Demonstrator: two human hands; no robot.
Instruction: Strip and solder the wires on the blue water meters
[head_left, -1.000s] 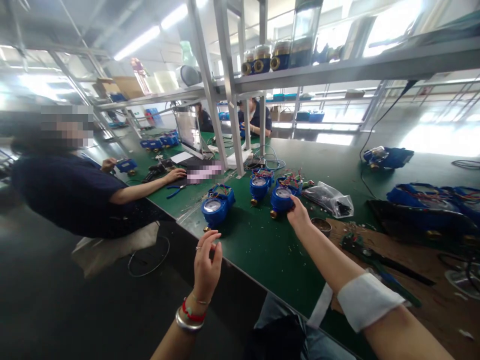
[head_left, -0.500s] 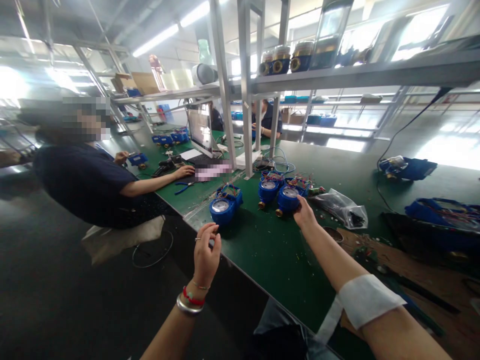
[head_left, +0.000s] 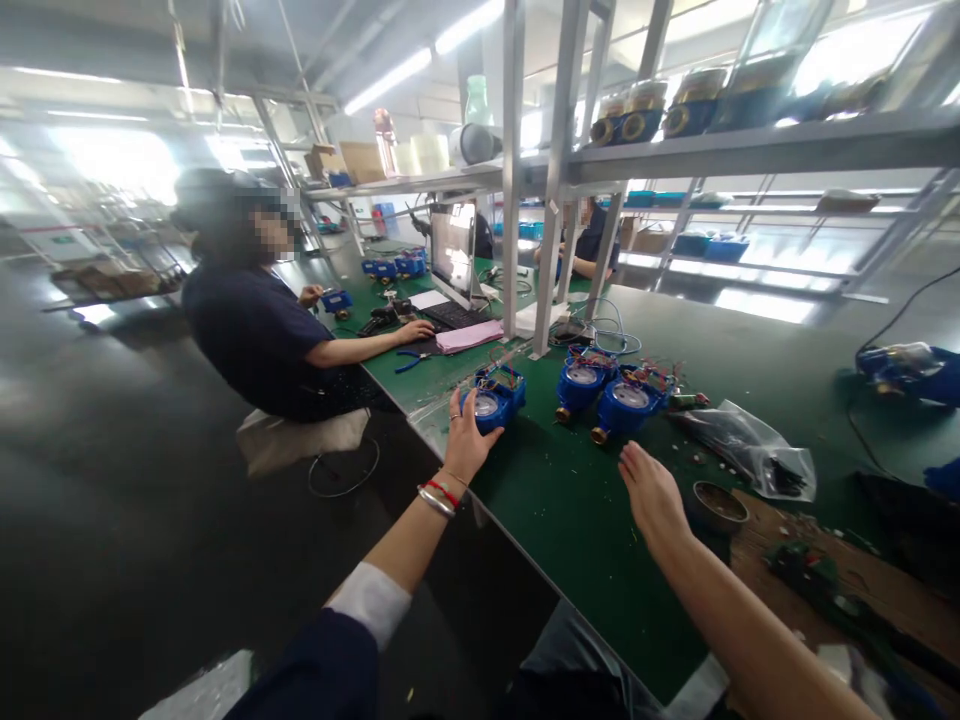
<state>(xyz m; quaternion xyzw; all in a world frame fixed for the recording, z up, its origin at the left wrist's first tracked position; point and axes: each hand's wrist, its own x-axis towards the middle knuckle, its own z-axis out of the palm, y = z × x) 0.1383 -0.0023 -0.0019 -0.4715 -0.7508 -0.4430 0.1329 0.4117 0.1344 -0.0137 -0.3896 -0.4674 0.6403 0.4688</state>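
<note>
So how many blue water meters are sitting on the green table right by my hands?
3: one under the left hand, meter; one in the middle; one ahead of the right hand, meter. Others lie farther off.

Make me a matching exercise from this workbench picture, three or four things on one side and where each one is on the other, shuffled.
Things:
1. left hand
2. right hand
3. plastic bag
4. pliers

Places:
A. beside the small round dish
B. on the nearest blue meter
C. by the co-worker's hand
D. right of the three meters

Pairs: 1-B, 2-A, 3-D, 4-C
</note>
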